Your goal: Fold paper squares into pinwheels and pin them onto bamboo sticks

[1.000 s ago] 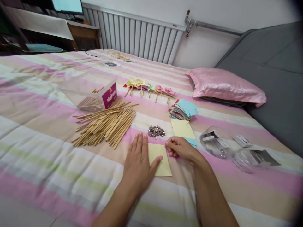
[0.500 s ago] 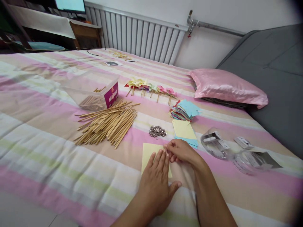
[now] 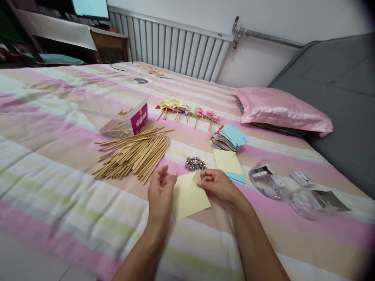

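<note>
Since the earlier frame the left hand (image 3: 159, 193) has been lifted off the yellow paper (image 3: 189, 195) and drawn to its left edge, where the sheet is now pinched between thumb and fingers, the picture being a little blurred there. By the right hand (image 3: 218, 184) the far right corner of the same sheet is gripped between the fingertips, and that corner is raised off the bed (image 3: 58, 187). The paper is found near the front of the striped bed cover, between the two hands.

Just beyond the paper a small heap of shiny pins (image 3: 195, 163) is seen, and to the left of it a spread pile of wooden sticks (image 3: 134, 152) with a clear plastic box (image 3: 117, 113) behind. A stack of coloured paper squares (image 3: 228, 137) is placed to the right, further sheets (image 3: 228, 164) nearer, and a row of finished pinwheels (image 3: 187, 110) farther back. A pink pillow (image 3: 281, 109) is laid at the far right.
</note>
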The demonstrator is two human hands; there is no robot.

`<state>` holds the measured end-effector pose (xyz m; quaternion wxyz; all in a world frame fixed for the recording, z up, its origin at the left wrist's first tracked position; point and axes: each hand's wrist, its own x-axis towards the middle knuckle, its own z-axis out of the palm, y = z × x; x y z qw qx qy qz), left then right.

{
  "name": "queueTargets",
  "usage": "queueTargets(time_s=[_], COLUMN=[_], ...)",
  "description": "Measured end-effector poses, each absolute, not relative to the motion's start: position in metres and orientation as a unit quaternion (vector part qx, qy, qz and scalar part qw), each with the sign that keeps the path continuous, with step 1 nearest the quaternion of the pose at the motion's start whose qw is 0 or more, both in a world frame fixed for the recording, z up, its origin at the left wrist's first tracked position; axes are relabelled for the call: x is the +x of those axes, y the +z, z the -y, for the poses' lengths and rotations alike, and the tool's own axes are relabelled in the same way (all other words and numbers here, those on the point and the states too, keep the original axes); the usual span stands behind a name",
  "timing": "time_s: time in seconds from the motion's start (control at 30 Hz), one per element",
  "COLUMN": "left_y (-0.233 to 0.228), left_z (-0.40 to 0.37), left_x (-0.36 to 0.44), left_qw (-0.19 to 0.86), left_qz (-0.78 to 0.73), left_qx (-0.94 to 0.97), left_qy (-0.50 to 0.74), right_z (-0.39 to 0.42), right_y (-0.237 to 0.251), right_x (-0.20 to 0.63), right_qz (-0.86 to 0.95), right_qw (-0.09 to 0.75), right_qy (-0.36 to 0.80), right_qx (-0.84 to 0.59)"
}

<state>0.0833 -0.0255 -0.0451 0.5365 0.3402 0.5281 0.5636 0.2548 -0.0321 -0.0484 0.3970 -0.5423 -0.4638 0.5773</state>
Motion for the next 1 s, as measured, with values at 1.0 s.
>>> queueTargets(time_s=[1.0], left_y=[-0.018], left_z=[0.027], left_x=[0.076], left_qw=[0.742], left_qz=[-0.419], left_qx=[0.195], left_qy=[0.486], right_z=[0.035], right_y=[-0.025], right_x=[0.247], right_qz=[0.516], right_qw=[0.527], right_qy=[0.404], right_qx=[-0.540])
